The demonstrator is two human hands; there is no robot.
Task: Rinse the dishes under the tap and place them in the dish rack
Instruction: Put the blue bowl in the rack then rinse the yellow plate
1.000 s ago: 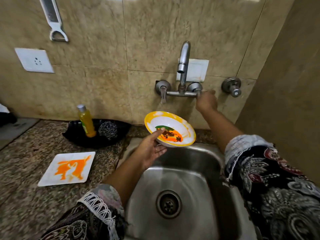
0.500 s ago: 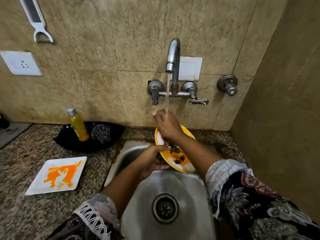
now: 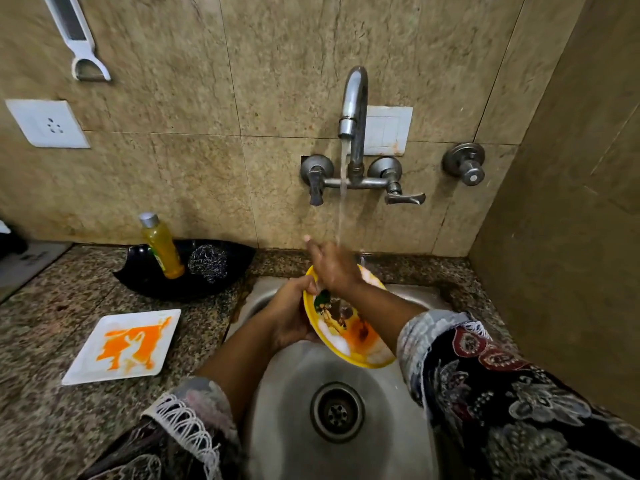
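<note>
A yellow-rimmed bowl (image 3: 349, 336) smeared with orange, green and brown residue is tilted over the steel sink (image 3: 287, 403). My left hand (image 3: 289, 315) grips its left rim. My right hand (image 3: 332, 266) lies flat on the bowl's upper inside with fingers stretched out, under the stream of water from the tap (image 3: 353, 109). A white square plate (image 3: 126, 346) with orange smears lies on the granite counter to the left of the sink. No dish rack is in view.
A black dish (image 3: 145, 282) behind the plate holds a yellow soap bottle (image 3: 162, 245) and a steel scrubber (image 3: 207, 263). The tap's right lever (image 3: 405, 198) points sideways. A side wall stands close on the right. A peeler (image 3: 78, 39) hangs on the tiled wall.
My right hand left the tap lever and came down onto the bowl. Water began running. The bowl moved under the stream and lower over the sink.
</note>
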